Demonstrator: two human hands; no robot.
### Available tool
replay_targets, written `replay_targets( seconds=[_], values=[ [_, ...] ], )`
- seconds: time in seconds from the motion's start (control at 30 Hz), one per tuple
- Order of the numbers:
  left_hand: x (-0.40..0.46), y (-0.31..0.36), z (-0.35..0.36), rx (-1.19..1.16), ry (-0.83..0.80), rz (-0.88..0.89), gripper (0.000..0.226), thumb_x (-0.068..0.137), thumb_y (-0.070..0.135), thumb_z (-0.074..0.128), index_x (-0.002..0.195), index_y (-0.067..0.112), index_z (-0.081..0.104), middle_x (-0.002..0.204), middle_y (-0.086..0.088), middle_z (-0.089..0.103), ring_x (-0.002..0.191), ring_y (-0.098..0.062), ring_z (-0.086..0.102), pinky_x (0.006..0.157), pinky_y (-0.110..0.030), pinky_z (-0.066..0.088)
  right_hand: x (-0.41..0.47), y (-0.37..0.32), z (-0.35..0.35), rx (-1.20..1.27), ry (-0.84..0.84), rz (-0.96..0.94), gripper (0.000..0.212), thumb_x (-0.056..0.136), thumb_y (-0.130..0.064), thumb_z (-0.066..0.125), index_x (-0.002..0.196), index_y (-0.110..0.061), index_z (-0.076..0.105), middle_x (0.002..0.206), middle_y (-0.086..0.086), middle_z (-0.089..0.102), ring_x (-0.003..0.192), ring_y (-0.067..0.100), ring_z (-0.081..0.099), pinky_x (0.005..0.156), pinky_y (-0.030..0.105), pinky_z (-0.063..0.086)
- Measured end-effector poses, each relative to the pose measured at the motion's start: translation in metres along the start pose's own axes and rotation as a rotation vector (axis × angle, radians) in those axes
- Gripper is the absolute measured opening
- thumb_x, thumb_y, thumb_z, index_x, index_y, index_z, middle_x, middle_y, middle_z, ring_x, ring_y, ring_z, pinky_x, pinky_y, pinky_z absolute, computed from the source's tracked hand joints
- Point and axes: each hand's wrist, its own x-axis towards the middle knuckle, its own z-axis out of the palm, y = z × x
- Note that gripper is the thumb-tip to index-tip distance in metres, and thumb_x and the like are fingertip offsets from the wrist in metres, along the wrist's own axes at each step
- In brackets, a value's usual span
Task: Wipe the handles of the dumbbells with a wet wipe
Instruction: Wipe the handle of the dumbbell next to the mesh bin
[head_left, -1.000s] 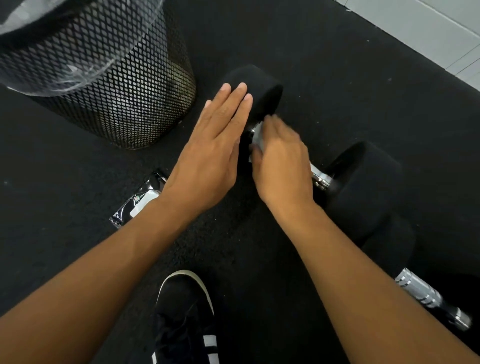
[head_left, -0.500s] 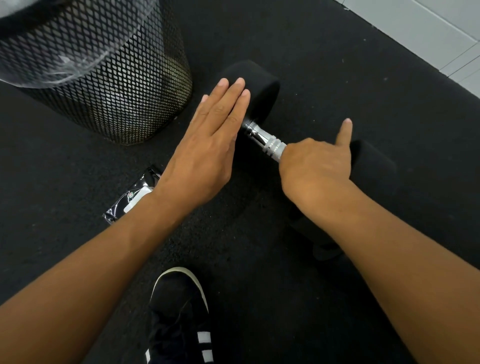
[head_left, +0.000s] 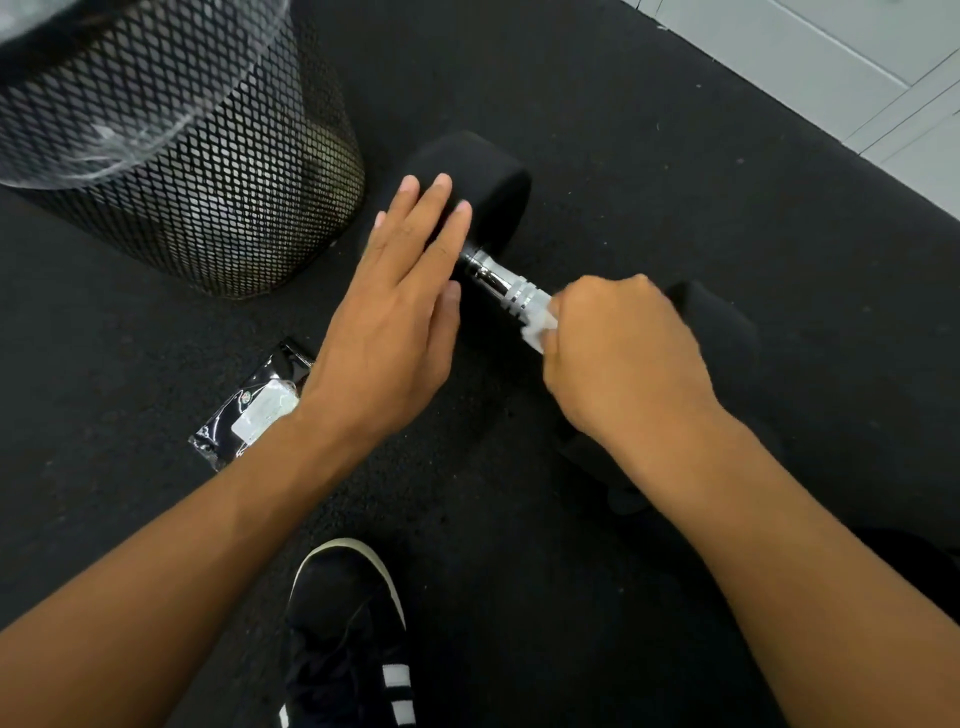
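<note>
A black dumbbell lies on the dark rubber floor, its far head (head_left: 488, 176) near the bin and its chrome handle (head_left: 501, 283) running toward the lower right. My left hand (head_left: 400, 312) rests flat with straight fingers against the far head. My right hand (head_left: 618, 353) is curled round the handle's right part, gripping a white wet wipe (head_left: 537, 327) that peeks out beside the thumb. The near head (head_left: 722, 332) shows just past my right hand. A second dumbbell is hidden behind my right forearm.
A black mesh waste bin (head_left: 208, 171) with a clear liner stands at the upper left. A black wet-wipe packet (head_left: 254, 410) lies on the floor by my left wrist. My black shoe (head_left: 348, 634) is at the bottom centre. Pale tiles (head_left: 857, 67) border the mat at the upper right.
My right hand slid along the handle from the far end toward the near head, then its raised finger curled in. The left hand stayed on the far head.
</note>
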Motion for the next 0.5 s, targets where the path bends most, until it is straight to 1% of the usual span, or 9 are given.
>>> replay_targets(
  seconds=[0.03, 0.07, 0.1, 0.13, 0.17, 0.23, 0.37, 0.43, 0.5],
  values=[
    [-0.005, 0.008, -0.002, -0.052, 0.026, -0.006, 0.049, 0.103, 0.007, 0.052, 0.151, 0.002, 0.044, 0.163, -0.016, 0.034, 0.155, -0.031, 0.025, 0.126, -0.046, 0.025, -0.005, 0.0, -0.002, 0.127, 0.038, -0.029, 0.016, 0.102, -0.03, 0.056, 0.107, -0.02, 0.067, 0.067, -0.008, 0.04, 0.06, 0.008, 0.037, 0.086, 0.03, 0.051],
    [-0.012, 0.017, -0.005, -0.116, 0.047, -0.02, 0.046, 0.103, 0.012, 0.055, 0.148, 0.003, 0.049, 0.159, -0.015, 0.04, 0.152, -0.028, 0.033, 0.123, -0.042, 0.031, -0.01, -0.002, -0.004, 0.245, 0.056, -0.057, 0.013, 0.102, -0.033, 0.056, 0.1, -0.025, 0.067, 0.069, -0.01, 0.047, 0.06, 0.005, 0.043, 0.067, 0.02, 0.046],
    [-0.02, 0.027, -0.007, -0.2, 0.06, -0.054, 0.043, 0.104, 0.016, 0.056, 0.145, 0.006, 0.053, 0.155, -0.012, 0.047, 0.147, -0.024, 0.042, 0.12, -0.038, 0.037, -0.016, -0.004, -0.005, 0.35, 0.064, -0.082, 0.012, 0.102, -0.034, 0.057, 0.098, -0.03, 0.067, 0.074, -0.012, 0.055, 0.063, 0.002, 0.05, 0.058, 0.015, 0.039],
    [-0.027, 0.036, -0.011, -0.317, 0.064, -0.114, 0.041, 0.104, 0.019, 0.056, 0.144, 0.009, 0.055, 0.148, -0.007, 0.054, 0.139, -0.018, 0.051, 0.113, -0.034, 0.043, -0.021, -0.004, -0.005, 0.456, 0.066, -0.105, 0.013, 0.102, -0.034, 0.057, 0.103, -0.033, 0.07, 0.084, -0.014, 0.062, 0.071, -0.001, 0.057, 0.059, 0.012, 0.041],
    [-0.032, 0.045, -0.016, -0.457, 0.06, -0.199, 0.039, 0.105, 0.02, 0.055, 0.142, 0.012, 0.055, 0.141, -0.001, 0.06, 0.128, -0.014, 0.059, 0.105, -0.032, 0.05, -0.026, -0.003, -0.004, 0.57, 0.057, -0.119, 0.017, 0.102, -0.033, 0.057, 0.113, -0.036, 0.071, 0.097, -0.017, 0.066, 0.082, -0.003, 0.06, 0.068, 0.007, 0.043],
    [-0.038, 0.059, -0.023, -0.725, 0.024, -0.349, 0.032, 0.107, 0.02, 0.05, 0.138, 0.018, 0.058, 0.124, 0.006, 0.068, 0.11, -0.013, 0.068, 0.09, -0.031, 0.058, -0.038, -0.001, 0.002, 0.814, 0.009, -0.113, 0.024, 0.104, -0.029, 0.055, 0.122, -0.037, 0.068, 0.112, -0.017, 0.063, 0.098, -0.004, 0.062, 0.08, 0.003, 0.046],
    [-0.039, 0.075, -0.036, -0.956, 0.002, -0.454, 0.026, 0.107, 0.013, 0.045, 0.124, 0.016, 0.066, 0.098, -0.002, 0.073, 0.08, -0.02, 0.069, 0.067, -0.03, 0.059, -0.058, -0.004, 0.014, 1.214, -0.02, -0.028, 0.022, 0.104, -0.017, 0.054, 0.117, -0.027, 0.068, 0.104, -0.003, 0.071, 0.094, 0.011, 0.069, 0.076, 0.027, 0.059],
    [-0.04, 0.082, -0.039, -1.02, 0.011, -0.499, 0.023, 0.104, 0.008, 0.051, 0.117, 0.016, 0.068, 0.091, -0.009, 0.072, 0.075, -0.019, 0.068, 0.065, -0.028, 0.058, -0.065, -0.001, 0.018, 1.361, -0.01, 0.046, 0.027, 0.102, -0.015, 0.058, 0.125, -0.027, 0.062, 0.106, -0.002, 0.073, 0.095, 0.011, 0.072, 0.079, 0.03, 0.061],
    [-0.041, 0.089, -0.039, -1.08, -0.007, -0.553, 0.022, 0.1, 0.005, 0.058, 0.113, 0.016, 0.07, 0.084, -0.008, 0.072, 0.077, -0.015, 0.069, 0.068, -0.026, 0.058, -0.073, 0.005, 0.021, 1.5, 0.011, 0.11, 0.031, 0.099, -0.014, 0.063, 0.128, -0.026, 0.059, 0.106, 0.001, 0.076, 0.097, 0.014, 0.074, 0.084, 0.034, 0.061]
  ],
)
